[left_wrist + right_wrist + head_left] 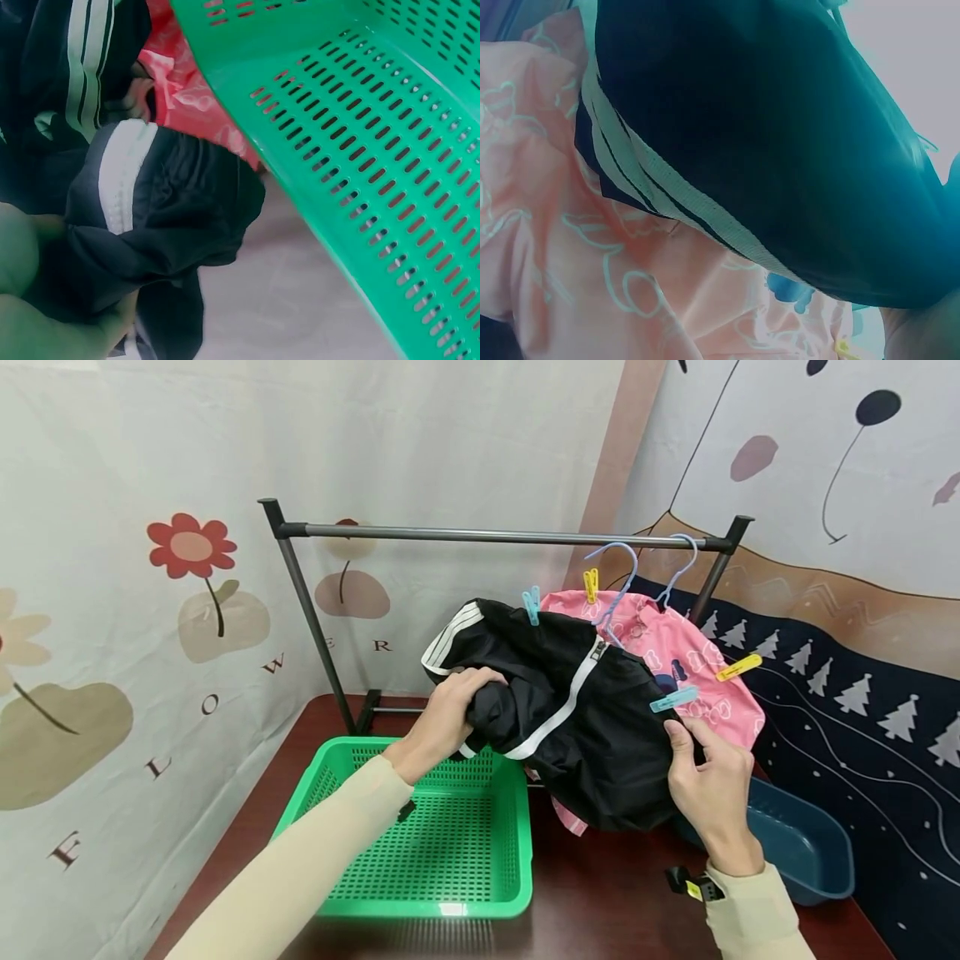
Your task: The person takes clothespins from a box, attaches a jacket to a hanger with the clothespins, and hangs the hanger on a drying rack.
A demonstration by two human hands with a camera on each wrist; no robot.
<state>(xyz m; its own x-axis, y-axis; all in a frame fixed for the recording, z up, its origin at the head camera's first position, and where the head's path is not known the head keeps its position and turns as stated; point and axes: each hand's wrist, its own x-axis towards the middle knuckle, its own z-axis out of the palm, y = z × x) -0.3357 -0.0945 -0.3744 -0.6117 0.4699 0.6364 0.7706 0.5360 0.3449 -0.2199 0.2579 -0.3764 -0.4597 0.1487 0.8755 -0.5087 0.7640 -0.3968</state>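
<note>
A black jacket with white stripes and a white-edged zip is on a light blue hanger, tilted in front of the rack. Two light blue clothespins, a left one and a right one, sit at its shoulders. My left hand grips a bunched part of the jacket; its cuff-like end shows in the left wrist view. My right hand pinches the jacket's right edge below the clothespin. I cannot tell whether the jacket's hook is over the rail.
Behind the jacket, a pink patterned garment hangs from the rack's rail with yellow clothespins. A green perforated basket stands at front left on the dark red table. A blue basin is at the right.
</note>
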